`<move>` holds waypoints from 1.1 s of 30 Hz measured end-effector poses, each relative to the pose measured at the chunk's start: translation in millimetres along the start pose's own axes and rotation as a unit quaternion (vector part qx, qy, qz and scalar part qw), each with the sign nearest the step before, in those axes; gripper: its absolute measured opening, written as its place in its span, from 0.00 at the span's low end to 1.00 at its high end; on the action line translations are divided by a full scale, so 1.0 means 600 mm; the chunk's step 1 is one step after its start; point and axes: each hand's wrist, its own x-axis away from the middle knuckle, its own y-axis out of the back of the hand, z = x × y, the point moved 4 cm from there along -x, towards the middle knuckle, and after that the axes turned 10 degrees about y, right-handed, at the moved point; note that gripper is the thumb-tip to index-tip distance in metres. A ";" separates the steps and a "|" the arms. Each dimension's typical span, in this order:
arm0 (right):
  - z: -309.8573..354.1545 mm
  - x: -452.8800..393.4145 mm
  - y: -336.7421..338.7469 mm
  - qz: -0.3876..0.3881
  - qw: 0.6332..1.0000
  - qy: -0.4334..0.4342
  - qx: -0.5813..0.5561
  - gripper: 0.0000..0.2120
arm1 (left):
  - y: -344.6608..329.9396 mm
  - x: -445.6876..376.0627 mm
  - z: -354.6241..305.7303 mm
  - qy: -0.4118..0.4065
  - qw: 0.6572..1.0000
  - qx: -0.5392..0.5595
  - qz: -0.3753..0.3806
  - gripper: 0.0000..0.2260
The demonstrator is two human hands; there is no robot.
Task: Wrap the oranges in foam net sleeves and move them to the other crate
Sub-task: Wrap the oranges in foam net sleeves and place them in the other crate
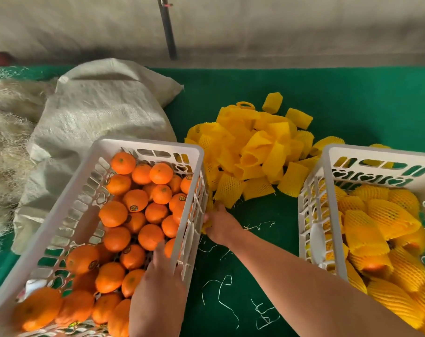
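White plastic crate [143, 145], netted foam sleeves [252, 152], woven sack [97, 110], green felt [352, 105].

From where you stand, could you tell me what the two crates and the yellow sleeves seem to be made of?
Left crate and right crate: apparently white moulded plastic, smooth, with cut-out slots in the walls. Yellow sleeves: likely soft foam netting, matte, showing a diamond mesh texture and floppy bent shapes.

Both bare forearms reach forward from the near edge. The left hand [161, 268] extends straight ahead at near centre-left — back of the hand up, fingers stretched forward and blurred. The right arm runs diagonally from the near right toward the centre, and the right hand [220, 226] lies farther out — its fingers curled under and pinching something yellow.
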 end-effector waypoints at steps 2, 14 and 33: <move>-0.006 -0.001 -0.010 -0.024 1.000 -0.003 -0.015 0.15 | 0.003 -0.006 0.001 0.050 0.999 -0.005 0.006 0.10; -0.053 0.021 -0.002 -0.168 0.917 -0.156 -0.326 0.11 | 0.049 -0.030 -0.005 0.051 0.995 -0.063 0.061 0.08; -0.023 0.199 0.148 -0.172 0.836 -0.073 -0.516 0.15 | 0.009 -0.014 -0.002 0.026 0.996 -0.086 0.029 0.13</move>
